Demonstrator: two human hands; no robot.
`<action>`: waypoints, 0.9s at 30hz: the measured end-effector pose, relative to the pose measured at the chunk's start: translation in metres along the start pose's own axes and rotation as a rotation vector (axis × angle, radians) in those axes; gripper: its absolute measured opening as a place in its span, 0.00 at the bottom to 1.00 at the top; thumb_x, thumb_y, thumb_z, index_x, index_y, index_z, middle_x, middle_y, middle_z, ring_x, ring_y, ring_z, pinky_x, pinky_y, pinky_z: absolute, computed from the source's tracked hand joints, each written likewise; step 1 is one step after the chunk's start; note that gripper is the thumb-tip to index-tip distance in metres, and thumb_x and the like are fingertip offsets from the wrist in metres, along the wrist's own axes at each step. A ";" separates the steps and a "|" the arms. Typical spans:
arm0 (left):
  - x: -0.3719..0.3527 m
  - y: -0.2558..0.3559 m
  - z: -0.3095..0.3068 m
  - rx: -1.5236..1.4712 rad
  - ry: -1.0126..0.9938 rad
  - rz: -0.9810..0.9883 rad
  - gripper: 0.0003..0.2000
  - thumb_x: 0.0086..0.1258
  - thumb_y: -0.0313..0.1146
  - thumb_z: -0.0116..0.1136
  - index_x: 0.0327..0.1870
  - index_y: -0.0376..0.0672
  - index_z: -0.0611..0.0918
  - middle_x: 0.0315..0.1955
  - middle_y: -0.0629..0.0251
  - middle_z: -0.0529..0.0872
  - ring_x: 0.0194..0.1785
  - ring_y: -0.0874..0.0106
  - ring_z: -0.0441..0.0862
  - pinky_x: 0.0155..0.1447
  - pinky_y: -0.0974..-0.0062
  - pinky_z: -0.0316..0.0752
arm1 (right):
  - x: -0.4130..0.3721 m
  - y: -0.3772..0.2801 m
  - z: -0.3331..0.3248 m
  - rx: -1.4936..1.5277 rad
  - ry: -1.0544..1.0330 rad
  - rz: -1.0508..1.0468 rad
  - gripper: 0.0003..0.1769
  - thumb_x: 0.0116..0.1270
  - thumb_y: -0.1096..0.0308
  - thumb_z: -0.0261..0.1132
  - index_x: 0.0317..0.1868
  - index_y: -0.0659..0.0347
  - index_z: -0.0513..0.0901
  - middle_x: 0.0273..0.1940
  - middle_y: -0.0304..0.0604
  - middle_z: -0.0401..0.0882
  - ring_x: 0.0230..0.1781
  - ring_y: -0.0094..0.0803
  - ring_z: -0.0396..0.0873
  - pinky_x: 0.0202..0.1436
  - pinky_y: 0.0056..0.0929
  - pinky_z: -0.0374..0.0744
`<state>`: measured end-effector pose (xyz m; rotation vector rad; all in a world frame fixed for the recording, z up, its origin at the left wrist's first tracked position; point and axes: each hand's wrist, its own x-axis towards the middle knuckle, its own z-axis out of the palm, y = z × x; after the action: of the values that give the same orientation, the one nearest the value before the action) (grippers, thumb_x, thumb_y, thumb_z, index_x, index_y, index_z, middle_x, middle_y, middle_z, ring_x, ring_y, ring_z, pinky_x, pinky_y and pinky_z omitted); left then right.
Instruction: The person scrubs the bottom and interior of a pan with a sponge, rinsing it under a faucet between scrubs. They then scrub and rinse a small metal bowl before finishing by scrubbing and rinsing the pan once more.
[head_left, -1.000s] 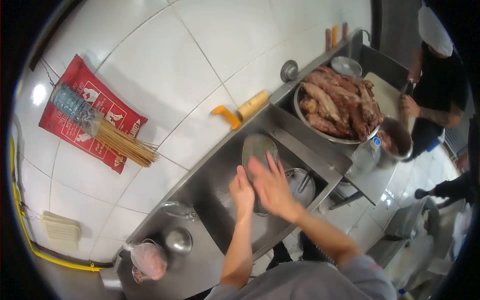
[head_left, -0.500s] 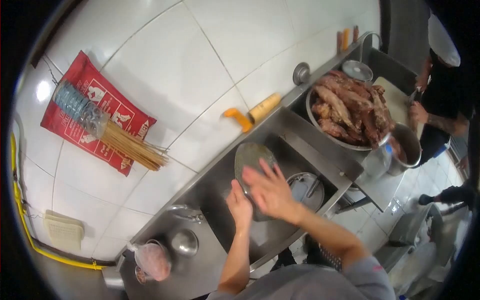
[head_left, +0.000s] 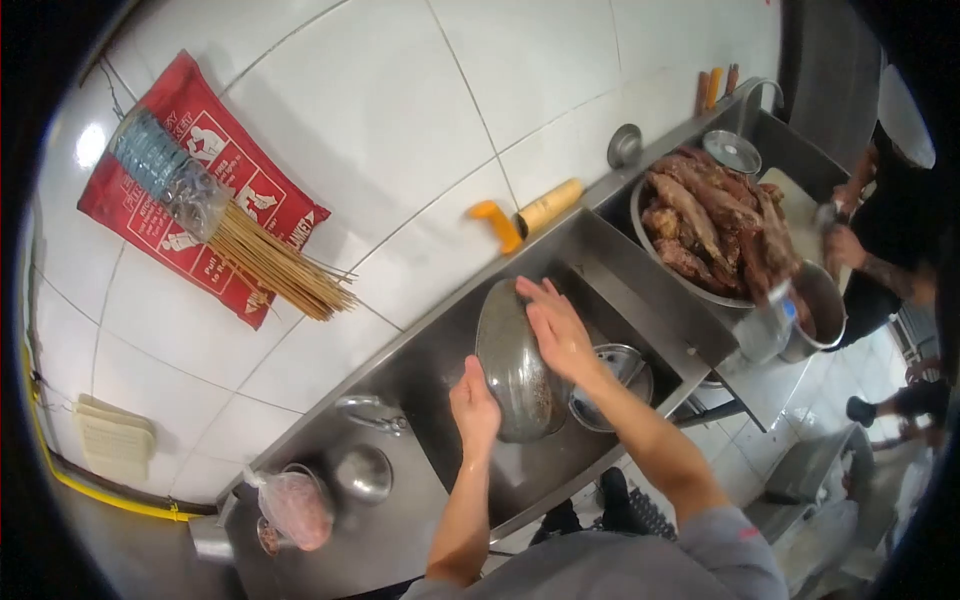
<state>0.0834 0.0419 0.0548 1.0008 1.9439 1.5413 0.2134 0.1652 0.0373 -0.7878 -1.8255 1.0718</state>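
A long oval dish (head_left: 515,365), greyish and wet-looking, is tilted inside the steel sink (head_left: 440,410). My left hand (head_left: 475,405) rests against its left side, fingers together around the edge. On the opposite side, my right hand (head_left: 556,328) lies along the upper right edge with its fingers stretched out. Both palms face the dish, which sits between them. Just right of the dish, a round metal lid or pan (head_left: 610,385) lies in the sink, partly covered by my right forearm.
A large bowl of meat (head_left: 700,220) stands upper right, beside a metal pot (head_left: 820,305) and a plastic bottle (head_left: 765,330). A co-worker's hands (head_left: 845,245) are beyond. Bagged meat (head_left: 298,510) and a small bowl (head_left: 364,473) sit lower left. Skewers (head_left: 275,260) hang by the wall.
My right hand has moved off the dish's face to its upper right edge, so more of the dish shows. The camera view has shifted slightly.
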 end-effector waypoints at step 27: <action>0.069 0.004 -0.051 0.160 0.168 -0.061 0.22 0.78 0.46 0.55 0.43 0.29 0.86 0.29 0.64 0.86 0.34 0.77 0.75 0.43 0.74 0.72 | -0.081 -0.024 0.096 -0.190 0.071 -0.227 0.24 0.74 0.59 0.57 0.68 0.56 0.77 0.78 0.37 0.59 0.79 0.56 0.52 0.74 0.72 0.46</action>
<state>0.0037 0.0645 0.0779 0.8911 2.2224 1.4970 0.1601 0.0536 0.0042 -0.6983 -1.9224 0.7247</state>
